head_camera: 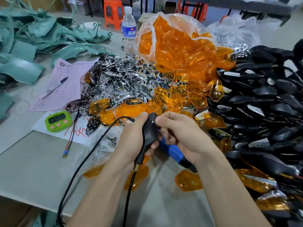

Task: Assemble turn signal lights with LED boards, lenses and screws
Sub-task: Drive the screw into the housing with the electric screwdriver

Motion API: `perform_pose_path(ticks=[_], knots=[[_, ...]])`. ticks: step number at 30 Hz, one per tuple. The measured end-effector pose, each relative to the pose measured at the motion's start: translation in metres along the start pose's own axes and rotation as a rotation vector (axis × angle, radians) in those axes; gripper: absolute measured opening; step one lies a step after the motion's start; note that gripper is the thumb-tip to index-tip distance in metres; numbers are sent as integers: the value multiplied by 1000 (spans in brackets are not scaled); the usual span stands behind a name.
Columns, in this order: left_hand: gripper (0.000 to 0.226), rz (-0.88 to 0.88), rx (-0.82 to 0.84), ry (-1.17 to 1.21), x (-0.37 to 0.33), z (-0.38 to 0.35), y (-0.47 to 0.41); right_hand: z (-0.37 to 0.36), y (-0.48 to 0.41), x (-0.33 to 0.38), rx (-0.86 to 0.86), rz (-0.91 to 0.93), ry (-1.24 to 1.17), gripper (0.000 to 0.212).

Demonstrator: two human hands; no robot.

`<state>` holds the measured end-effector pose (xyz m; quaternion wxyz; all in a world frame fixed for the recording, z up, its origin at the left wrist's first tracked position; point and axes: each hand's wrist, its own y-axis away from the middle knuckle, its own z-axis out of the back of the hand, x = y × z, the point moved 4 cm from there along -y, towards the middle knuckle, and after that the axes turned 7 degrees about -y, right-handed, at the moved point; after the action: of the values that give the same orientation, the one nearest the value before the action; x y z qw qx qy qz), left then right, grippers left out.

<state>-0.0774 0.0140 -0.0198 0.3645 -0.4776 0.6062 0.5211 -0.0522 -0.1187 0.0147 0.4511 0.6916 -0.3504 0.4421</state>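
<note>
At the near edge of the grey worktable (32,169), a black teardrop-shaped plastic turn signal housing (150,130) is held clear of the surface, stem downward. It is grasped about its body by the left hand (131,140), the fingers wrapped round from behind. The right hand (185,136) is set against its upper face, the thumb tip just beside a small silver screw (152,122) seated in the shell, while the lower fingers are curled round a blue-handled screwdriver (172,150).

The housing is judged light, stiff and smooth, so a slip is possible. Hold is best taken round the broad body, not the thin stem or the black cable (129,185) hanging from it. The screw is tiny and could easily be dropped.

Beyond the hands, loose amber faceted plastic lenses (196,100) are scattered; they are probably brittle and easily scratched, and are best taken by the edges. Behind them lie a heap of chrome reflector parts (124,79), a clear bag of more lenses (177,40) and, to the right, a pile of black housings (262,95). A green digital timer (58,120), a pink printed form (65,86), a water bottle (129,30) and green moulded panels (21,66) are seen on the left. Orange plastic stools (114,12) stand on the floor behind.
</note>
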Motion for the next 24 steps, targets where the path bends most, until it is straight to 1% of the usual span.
perform_pose_path(ticks=[3,7,8,9,10,11,12,13,14,15,16,17,18,19,22,24], knots=[[59,-24,-14,-27,0,1,1,-1,-1,-1,-35,62,92,17],[64,-77,-53,-171,0,5,2,-3,-3,7,-37,164,386,16],[63,-89,-46,-159,-1,4,3,-4,-3,9,-32,179,400,17],[63,-95,-33,-113,-1,3,3,-3,-5,10,-48,188,350,18],[61,-93,-19,-41,-1,3,2,-1,-7,11,-89,193,273,19],[59,-82,-7,42,-2,3,1,3,-8,10,-165,207,257,21],[57,-63,4,119,-3,5,0,8,-8,11,-267,240,362,20],[54,-40,17,182,-5,9,-2,12,-8,11,-336,268,622,14],[52,-15,30,229,-7,14,-3,10,-8,8,-329,238,925,12],[50,6,36,259,-9,21,-4,6,-7,1,-269,163,1185,26],[50,21,30,272,-11,29,-5,2,-6,-9,-198,67,1354,41],[49,34,13,278,-13,38,-6,-1,-5,-19,-150,-1,1434,50],[48,43,-15,280,-15,46,-6,-5,-4,-27,-150,-20,1471,54],[48,44,-51,270,-17,55,-6,-7,-4,-33,-189,-6,1504,55],[50,1,-160,205,-25,79,-5,-13,-2,-43,-343,75,1550,51],[50,-45,-221,193,-31,91,-4,-10,1,-43,-417,109,1475,45]])
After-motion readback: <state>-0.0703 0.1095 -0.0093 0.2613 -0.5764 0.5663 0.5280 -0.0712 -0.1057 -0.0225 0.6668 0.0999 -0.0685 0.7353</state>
